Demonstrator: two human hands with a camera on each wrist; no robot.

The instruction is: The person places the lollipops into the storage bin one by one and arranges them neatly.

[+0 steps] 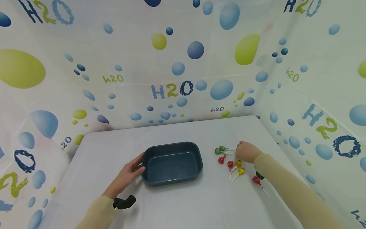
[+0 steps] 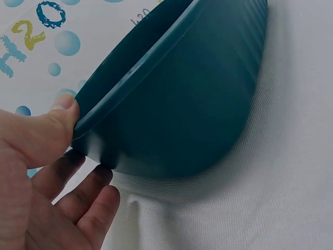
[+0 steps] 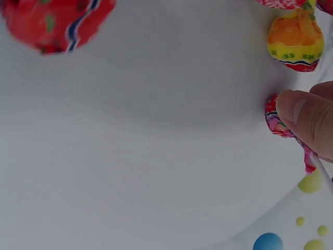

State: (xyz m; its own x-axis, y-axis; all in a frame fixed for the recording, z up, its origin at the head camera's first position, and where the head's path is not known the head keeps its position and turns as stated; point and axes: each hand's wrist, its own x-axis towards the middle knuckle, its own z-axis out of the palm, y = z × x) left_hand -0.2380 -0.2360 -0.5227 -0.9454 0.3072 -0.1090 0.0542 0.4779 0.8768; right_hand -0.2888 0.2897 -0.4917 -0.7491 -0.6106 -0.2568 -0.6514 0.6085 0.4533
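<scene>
A dark teal rectangular dish (image 1: 171,168) stands on the white table in front of me. My left hand (image 1: 128,175) holds its left end; in the left wrist view the thumb lies at the rim and the fingers touch the outer wall (image 2: 171,120). To the right of the dish, my right hand (image 1: 247,152) pinches a lollipop (image 3: 276,121) in a red and pink wrapper, its white stick pointing away beneath the thumb. In the head view that candy is hidden behind the hand. Beside this hand lie green lollipops (image 1: 218,151), red lollipops (image 1: 230,164) and yellow lollipops (image 1: 241,171).
One red lollipop (image 1: 256,180) lies apart, nearer me, beside the right forearm. White cloth with blue and green bubbles (image 1: 195,50) hangs behind the table (image 1: 114,143) and along both sides. Each wrist carries a black strap device (image 1: 124,202).
</scene>
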